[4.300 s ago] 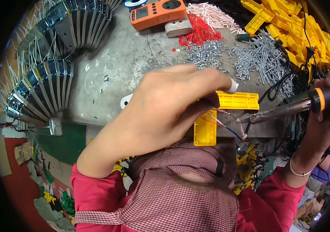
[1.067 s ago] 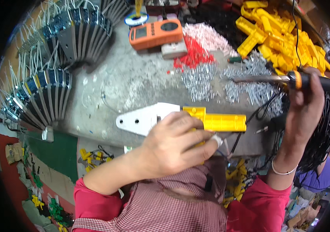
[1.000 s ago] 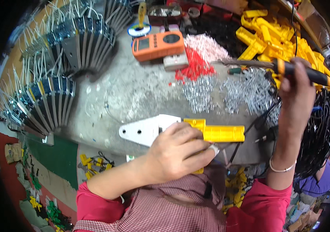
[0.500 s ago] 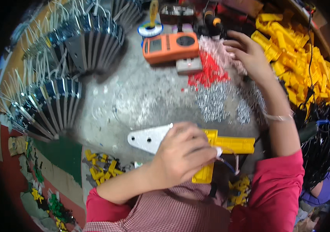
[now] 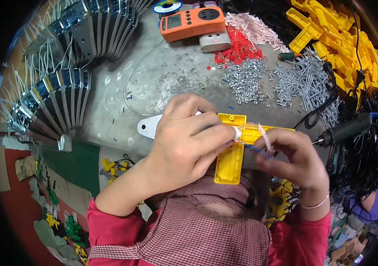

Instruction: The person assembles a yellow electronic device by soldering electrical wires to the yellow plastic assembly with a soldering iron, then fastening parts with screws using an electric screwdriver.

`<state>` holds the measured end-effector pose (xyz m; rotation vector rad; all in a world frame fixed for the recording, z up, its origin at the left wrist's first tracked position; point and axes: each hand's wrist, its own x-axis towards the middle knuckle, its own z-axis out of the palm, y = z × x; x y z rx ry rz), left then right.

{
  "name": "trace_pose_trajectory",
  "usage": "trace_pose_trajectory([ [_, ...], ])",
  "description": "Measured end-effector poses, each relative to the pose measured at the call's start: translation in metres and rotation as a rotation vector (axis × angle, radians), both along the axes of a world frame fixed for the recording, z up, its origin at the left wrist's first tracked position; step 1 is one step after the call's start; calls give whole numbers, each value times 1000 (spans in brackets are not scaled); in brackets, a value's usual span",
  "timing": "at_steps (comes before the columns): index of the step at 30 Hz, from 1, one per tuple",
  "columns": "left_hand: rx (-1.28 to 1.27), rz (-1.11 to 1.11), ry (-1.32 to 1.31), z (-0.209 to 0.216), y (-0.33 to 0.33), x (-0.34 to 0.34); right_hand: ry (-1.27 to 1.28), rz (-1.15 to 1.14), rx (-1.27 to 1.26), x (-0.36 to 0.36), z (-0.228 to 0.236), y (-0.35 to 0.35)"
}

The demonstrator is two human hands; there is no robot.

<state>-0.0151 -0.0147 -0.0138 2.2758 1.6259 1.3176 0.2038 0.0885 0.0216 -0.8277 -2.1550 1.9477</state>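
Observation:
My left hand (image 5: 184,142) lies over a yellow plastic housing (image 5: 231,153) on the grey bench, its fingers pressing the part down. A white metal plate (image 5: 147,126) sticks out from under that hand to the left. My right hand (image 5: 295,159) pinches thin blue and white wires (image 5: 260,144) at the housing's right side. Both hands touch the same yellow part near the bench's front edge.
Behind lie an orange meter (image 5: 193,22), red wire pieces (image 5: 237,48), piles of nuts (image 5: 244,80) and screws (image 5: 300,84), and a heap of yellow housings (image 5: 344,48). A dark power screwdriver (image 5: 346,129) lies at right among black cables. Stacked metal plates (image 5: 65,97) fill the left.
My right hand has come back from the far side of the bench, no longer holding the orange-handled tool, and now pinches the wires at the yellow housing. My left hand stayed on the housing.

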Motion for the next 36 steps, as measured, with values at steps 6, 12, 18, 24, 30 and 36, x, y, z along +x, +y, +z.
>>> trace_pose_trajectory([
  [6,12,25,-19,-2,-13,1,25,-78,-260,15,3,20],
  [12,20,27,40,-3,-12,0,16,-73,357,-3,-1,1],
  [18,44,20,39,-6,-10,4,-65,-129,225,-16,-1,-1],
  [24,53,19,-23,-10,-12,2,-154,-170,171,-20,4,-10],
  [30,-21,-17,-321,0,7,-1,-157,-195,144,-17,4,-11],
  [36,-212,-114,-255,-6,10,7,73,-331,155,-9,-10,-5],
])
